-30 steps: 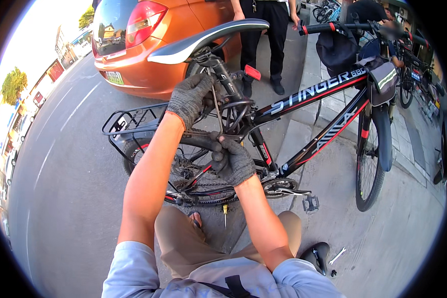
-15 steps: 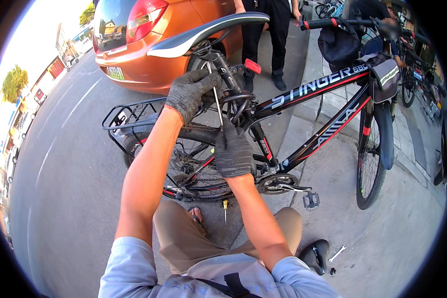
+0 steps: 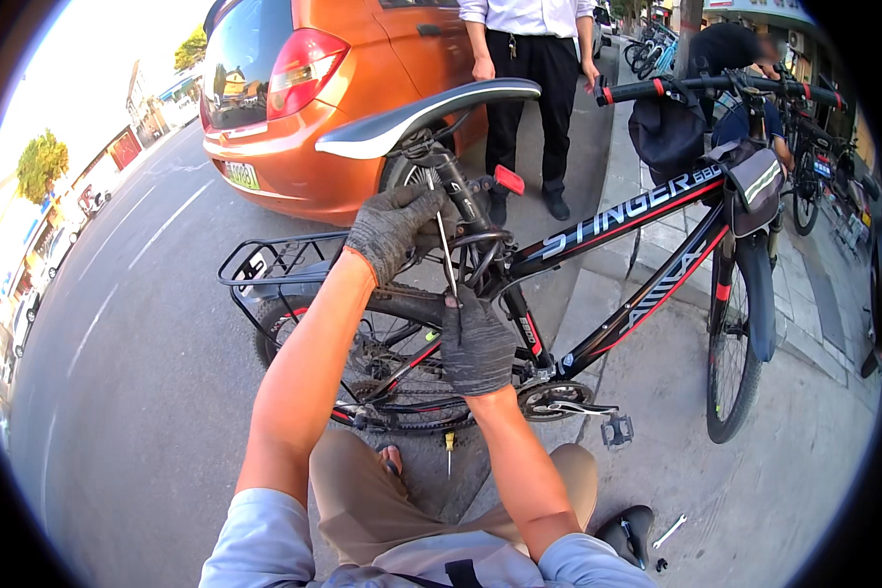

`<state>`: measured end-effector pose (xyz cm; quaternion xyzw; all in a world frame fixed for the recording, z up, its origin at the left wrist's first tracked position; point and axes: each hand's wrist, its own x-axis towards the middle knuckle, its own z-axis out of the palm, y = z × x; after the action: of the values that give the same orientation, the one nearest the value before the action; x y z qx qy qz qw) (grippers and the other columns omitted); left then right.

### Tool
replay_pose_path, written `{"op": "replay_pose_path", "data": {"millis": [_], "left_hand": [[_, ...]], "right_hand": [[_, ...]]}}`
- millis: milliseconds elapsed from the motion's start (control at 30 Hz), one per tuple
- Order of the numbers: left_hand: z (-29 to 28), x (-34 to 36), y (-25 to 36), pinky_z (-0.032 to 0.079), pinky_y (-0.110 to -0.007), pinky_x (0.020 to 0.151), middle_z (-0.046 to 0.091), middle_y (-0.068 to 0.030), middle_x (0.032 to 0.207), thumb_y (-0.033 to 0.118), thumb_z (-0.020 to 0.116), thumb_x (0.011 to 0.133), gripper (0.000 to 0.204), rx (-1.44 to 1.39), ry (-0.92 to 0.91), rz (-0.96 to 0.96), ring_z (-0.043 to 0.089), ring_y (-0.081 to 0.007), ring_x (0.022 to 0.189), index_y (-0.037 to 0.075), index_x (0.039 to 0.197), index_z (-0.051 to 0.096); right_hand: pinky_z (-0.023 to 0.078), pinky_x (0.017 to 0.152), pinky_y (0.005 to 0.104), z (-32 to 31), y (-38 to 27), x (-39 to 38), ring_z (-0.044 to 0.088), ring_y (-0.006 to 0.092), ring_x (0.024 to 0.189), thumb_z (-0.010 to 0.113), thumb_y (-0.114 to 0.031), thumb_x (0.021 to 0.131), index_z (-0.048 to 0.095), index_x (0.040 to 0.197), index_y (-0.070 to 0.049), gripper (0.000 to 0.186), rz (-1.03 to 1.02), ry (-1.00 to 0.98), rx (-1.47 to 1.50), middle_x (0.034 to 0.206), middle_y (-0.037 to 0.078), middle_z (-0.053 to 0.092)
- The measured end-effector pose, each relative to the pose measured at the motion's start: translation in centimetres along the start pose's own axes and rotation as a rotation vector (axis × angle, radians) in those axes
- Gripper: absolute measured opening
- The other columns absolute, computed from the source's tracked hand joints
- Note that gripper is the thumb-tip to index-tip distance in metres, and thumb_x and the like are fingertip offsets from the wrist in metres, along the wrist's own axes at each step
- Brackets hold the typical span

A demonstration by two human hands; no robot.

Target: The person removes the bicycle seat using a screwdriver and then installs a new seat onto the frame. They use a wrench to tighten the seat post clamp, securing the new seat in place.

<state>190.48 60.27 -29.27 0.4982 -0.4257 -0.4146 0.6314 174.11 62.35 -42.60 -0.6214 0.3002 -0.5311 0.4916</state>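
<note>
A black mountain bike (image 3: 608, 323) with red trim stands across in front of me. Its black-and-white saddle (image 3: 416, 118) sits tilted on the seat post (image 3: 458, 186). Just under the saddle clamp, a slim silver hand tool (image 3: 447, 245) slants downward; its ends are hidden, so its exact kind is unclear. My left hand (image 3: 392, 233), in a dark grey knit glove, is closed at the tool's upper part, beside the seat post. The tool's lower end is gripped by my gloved right hand (image 3: 477, 345), near the seat tube and above the chainring (image 3: 554, 400).
An orange car (image 3: 314, 167) is parked behind the bike, beside a standing person (image 3: 527, 108). By my feet lies a yellow-handled screwdriver (image 3: 450, 453). A black saddle (image 3: 627, 534) and a wrench (image 3: 669, 531) rest on the ground at right. A rear rack (image 3: 274, 263) juts left.
The whole view has tilted up, so the bike and both hands appear lower in it. Both hands keep their places at the tool below the saddle.
</note>
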Motion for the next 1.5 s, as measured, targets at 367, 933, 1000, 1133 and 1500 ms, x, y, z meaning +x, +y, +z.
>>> {"op": "replay_pose_path", "data": {"millis": [367, 933, 1000, 1133, 1500], "left_hand": [[0.2, -0.1, 0.2, 0.060, -0.032, 0.063, 0.071, -0.0103, 0.092, 0.026, 0.069, 0.097, 0.030, -0.012, 0.008, 0.013, 0.072, -0.0213, 0.079, 0.000, 0.112, 0.066], [0.2, 0.3, 0.2, 0.060, -0.035, 0.062, 0.070, -0.0092, 0.088, 0.021, 0.073, 0.093, 0.029, 0.042, -0.021, -0.007, 0.071, -0.0232, 0.074, 0.000, 0.112, 0.066], [-0.1, 0.4, -0.2, 0.061, -0.038, 0.069, 0.070, -0.0099, 0.097, 0.022, 0.072, 0.094, 0.034, 0.082, 0.023, -0.010, 0.072, -0.0252, 0.083, -0.001, 0.118, 0.064], [-0.2, 0.4, -0.8, 0.063, -0.041, 0.072, 0.070, -0.0112, 0.099, 0.022, 0.070, 0.096, 0.035, 0.061, 0.013, 0.076, 0.072, -0.0281, 0.087, -0.001, 0.121, 0.062], [0.0, 0.1, -0.1, 0.061, -0.037, 0.063, 0.070, -0.0108, 0.091, 0.019, 0.073, 0.092, 0.027, 0.078, -0.025, -0.020, 0.072, -0.0253, 0.077, 0.002, 0.111, 0.065]], "right_hand": [[0.052, 0.054, 0.0295, -0.7, 0.3, 0.8, 0.068, 0.0176, 0.065, 0.063, -0.028, 0.099, 0.067, 0.113, -0.004, 0.028, 0.496, -0.386, 0.889, 0.084, 0.005, 0.072], [0.056, 0.060, 0.0283, -0.2, 0.2, -0.9, 0.069, 0.0169, 0.067, 0.061, -0.046, 0.099, 0.067, 0.108, -0.001, 0.046, 0.580, -0.067, 0.778, 0.083, 0.008, 0.071], [0.055, 0.054, 0.0318, -0.5, 0.7, 0.1, 0.069, 0.0195, 0.061, 0.061, -0.041, 0.100, 0.067, 0.111, 0.000, 0.042, 0.567, -0.262, 1.103, 0.082, 0.008, 0.071], [0.053, 0.055, 0.0368, -0.4, 0.4, 0.3, 0.069, 0.0254, 0.062, 0.062, -0.032, 0.100, 0.063, 0.108, -0.001, 0.032, 0.154, -0.114, 0.462, 0.081, 0.013, 0.069], [0.055, 0.067, 0.0409, -1.7, -1.2, -0.3, 0.071, 0.0268, 0.075, 0.065, -0.027, 0.097, 0.065, 0.111, 0.003, 0.033, 0.246, -0.242, 0.416, 0.089, 0.017, 0.070]]}}
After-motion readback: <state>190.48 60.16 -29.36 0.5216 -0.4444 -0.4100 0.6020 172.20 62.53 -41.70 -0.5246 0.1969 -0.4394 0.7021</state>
